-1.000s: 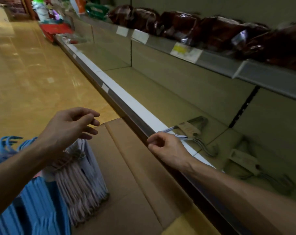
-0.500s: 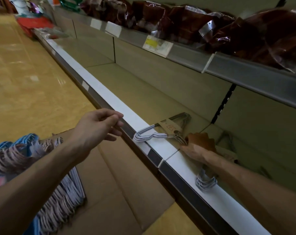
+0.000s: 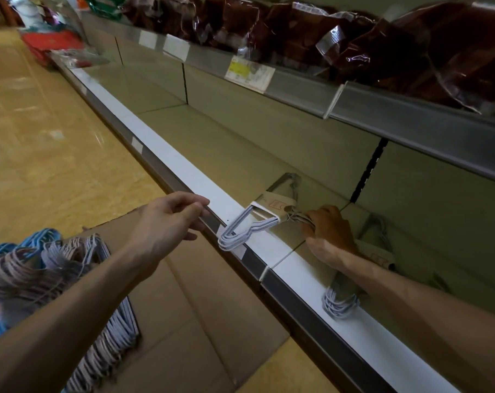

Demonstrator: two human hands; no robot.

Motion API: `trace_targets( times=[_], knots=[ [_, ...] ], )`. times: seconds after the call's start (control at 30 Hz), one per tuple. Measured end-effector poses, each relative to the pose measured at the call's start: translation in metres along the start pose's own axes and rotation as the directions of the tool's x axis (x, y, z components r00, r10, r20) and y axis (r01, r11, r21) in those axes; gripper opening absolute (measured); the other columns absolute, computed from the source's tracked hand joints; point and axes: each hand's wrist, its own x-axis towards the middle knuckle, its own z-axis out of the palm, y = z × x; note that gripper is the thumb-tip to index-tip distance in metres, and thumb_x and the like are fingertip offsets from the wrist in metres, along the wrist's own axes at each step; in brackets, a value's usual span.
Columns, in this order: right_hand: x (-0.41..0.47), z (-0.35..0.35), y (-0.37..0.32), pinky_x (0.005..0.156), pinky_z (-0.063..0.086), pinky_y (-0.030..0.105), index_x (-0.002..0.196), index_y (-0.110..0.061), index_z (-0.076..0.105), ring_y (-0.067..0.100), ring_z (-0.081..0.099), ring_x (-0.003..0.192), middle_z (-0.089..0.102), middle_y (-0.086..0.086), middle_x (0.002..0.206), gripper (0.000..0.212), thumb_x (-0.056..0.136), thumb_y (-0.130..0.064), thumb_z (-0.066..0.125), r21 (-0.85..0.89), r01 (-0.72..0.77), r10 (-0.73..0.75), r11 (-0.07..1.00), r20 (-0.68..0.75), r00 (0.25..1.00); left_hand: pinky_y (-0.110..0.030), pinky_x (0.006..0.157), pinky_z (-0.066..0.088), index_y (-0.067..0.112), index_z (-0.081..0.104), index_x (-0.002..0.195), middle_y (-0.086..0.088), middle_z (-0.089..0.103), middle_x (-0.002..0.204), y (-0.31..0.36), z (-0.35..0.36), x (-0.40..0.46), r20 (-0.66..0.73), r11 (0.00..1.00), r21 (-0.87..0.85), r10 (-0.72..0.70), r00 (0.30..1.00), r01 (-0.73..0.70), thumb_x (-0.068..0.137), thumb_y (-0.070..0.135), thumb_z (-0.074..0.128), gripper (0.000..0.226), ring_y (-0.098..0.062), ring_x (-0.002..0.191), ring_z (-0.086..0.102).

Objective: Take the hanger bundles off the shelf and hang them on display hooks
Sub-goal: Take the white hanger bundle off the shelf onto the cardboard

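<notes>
- Hanger pile: loose grey and blue hangers heaped at the near left, resting on the cardboard that lies flat on the floor beside the shelf base.
- Left hand: held in the air above the cardboard, just short of the shelf edge. Fingers loosely curled, thumb close to the fingertips, nothing in its grasp.
- Shelf: bottom shelf with a white front strip running from near right to far left.
- Second bundle: white hangers lying on the shelf under the right forearm, one end overhanging the white strip. Its card band is partly hidden by the arm.
- Right hand: reached onto the shelf, fingers curled round the hook end of the first bundle.
- First bundle: white hangers tied by a tan card band, lying on the shelf with the shoulder end jutting past the front strip towards the left hand. The hooks are in the right hand's grip.
- Upper shelf: grey rail with a yellow price label; dark red packets stacked along it.
- Floor: glossy yellow tile; red and green goods at the far end, too blurred to identify.
</notes>
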Motion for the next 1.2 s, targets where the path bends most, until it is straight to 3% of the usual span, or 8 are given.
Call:
trace_targets(
  times=[0.2, 0.37, 0.57, 0.73, 0.83, 1.03, 1.1, 1.2],
  knots=[
    [0.004, 0.004, 0.002, 0.103, 0.043, 0.039, 0.109, -0.015, 0.072, 0.02, 0.048, 0.129, 0.071, 0.0, 0.111, 0.021, 0.097, -0.027, 0.059, 0.202, 0.363, -0.368, 0.91, -0.014, 0.93, -0.034, 0.083, 0.056, 0.019, 0.058, 0.129, -0.001, 0.061, 0.122, -0.001, 0.004, 0.006, -0.029, 0.978, -0.153, -0.149, 0.988, 0.143, 0.1, 0.03, 0.055, 0.032, -0.019, 0.103, 0.064],
    [-0.008, 0.0, -0.028, 0.104, 0.019, 0.0, 0.118, -0.014, 0.069, 0.003, 0.037, 0.134, 0.068, -0.001, 0.116, 0.024, 0.1, -0.024, 0.056, 0.305, 0.557, -0.585, 0.772, -0.002, 0.811, -0.04, 0.082, 0.055, 0.014, 0.057, 0.124, -0.003, 0.067, 0.109, 0.003, 0.001, 0.006, 0.046, 0.854, -0.42, -0.318, 0.947, 0.307, 0.1, 0.04, 0.053, 0.036, -0.025, 0.101, 0.066],
    [-0.014, 0.002, -0.056, 0.114, 0.025, 0.013, 0.125, -0.013, 0.067, 0.006, 0.023, 0.149, 0.064, -0.002, 0.132, 0.029, 0.1, -0.024, 0.057, 0.392, 0.661, -0.716, 0.64, -0.007, 0.698, -0.032, 0.05, 0.056, 0.018, 0.062, 0.095, 0.0, 0.072, 0.073, 0.004, -0.01, 0.007, 0.058, 0.671, -0.669, -0.383, 0.922, 0.32, 0.1, 0.045, 0.049, 0.03, -0.019, 0.063, 0.073],
    [-0.014, -0.002, -0.064, 0.117, 0.024, 0.019, 0.121, -0.017, 0.069, 0.005, 0.021, 0.15, 0.05, -0.004, 0.148, 0.027, 0.095, -0.025, 0.065, 0.381, 0.671, -0.719, 0.636, -0.025, 0.695, -0.037, 0.056, 0.058, 0.013, 0.063, 0.107, -0.005, 0.078, 0.09, -0.001, -0.023, 0.006, 0.072, 0.593, -0.746, -0.382, 0.921, 0.304, 0.104, 0.043, 0.04, 0.038, -0.026, 0.073, 0.076],
    [-0.016, -0.006, -0.072, 0.121, 0.025, 0.036, 0.13, -0.022, 0.063, 0.01, 0.024, 0.149, 0.042, -0.007, 0.154, 0.04, 0.091, -0.026, 0.07, 0.383, 0.642, -0.656, 0.665, -0.112, 0.746, -0.038, 0.052, 0.059, 0.01, 0.061, 0.112, -0.006, 0.077, 0.097, 0.001, -0.027, 0.005, 0.028, 0.57, -0.777, -0.392, 0.919, 0.267, 0.104, 0.041, 0.04, 0.038, -0.027, 0.073, 0.076],
    [-0.023, -0.016, -0.091, 0.111, 0.041, 0.034, 0.149, -0.035, 0.038, 0.002, 0.04, 0.137, 0.037, -0.015, 0.154, 0.078, 0.083, -0.027, 0.079, 0.663, 0.301, -0.38, 0.686, -0.027, 0.924, -0.05, 0.074, 0.055, 0.007, 0.052, 0.135, -0.004, 0.064, 0.13, 0.01, -0.041, -0.002, -0.067, 0.518, -0.838, -0.408, 0.911, 0.171, 0.106, 0.042, 0.034, 0.049, -0.033, 0.084, 0.071],
    [-0.025, -0.018, -0.099, 0.099, 0.054, 0.038, 0.15, -0.028, 0.035, 0.013, 0.057, 0.124, 0.048, -0.003, 0.147, 0.082, 0.082, -0.024, 0.08, 0.871, -0.033, -0.192, 0.491, 0.145, 0.971, -0.052, 0.08, 0.053, 0.006, 0.047, 0.141, -0.003, 0.062, 0.133, 0.01, -0.048, -0.003, -0.079, 0.494, -0.856, -0.419, 0.904, 0.154, 0.107, 0.042, 0.032, 0.051, -0.032, 0.084, 0.068],
    [-0.027, -0.019, -0.108, 0.089, 0.059, 0.043, 0.142, -0.008, 0.047, 0.036, 0.066, 0.114, 0.062, 0.016, 0.133, 0.06, 0.088, -0.015, 0.07, 0.885, -0.465, -0.183, -0.005, 0.456, 0.871, -0.054, 0.085, 0.054, 0.005, 0.049, 0.139, -0.007, 0.065, 0.129, 0.007, -0.057, -0.004, -0.087, 0.473, -0.866, -0.459, 0.884, 0.16, 0.107, 0.041, 0.033, 0.051, -0.034, 0.09, 0.069]
  ],
)
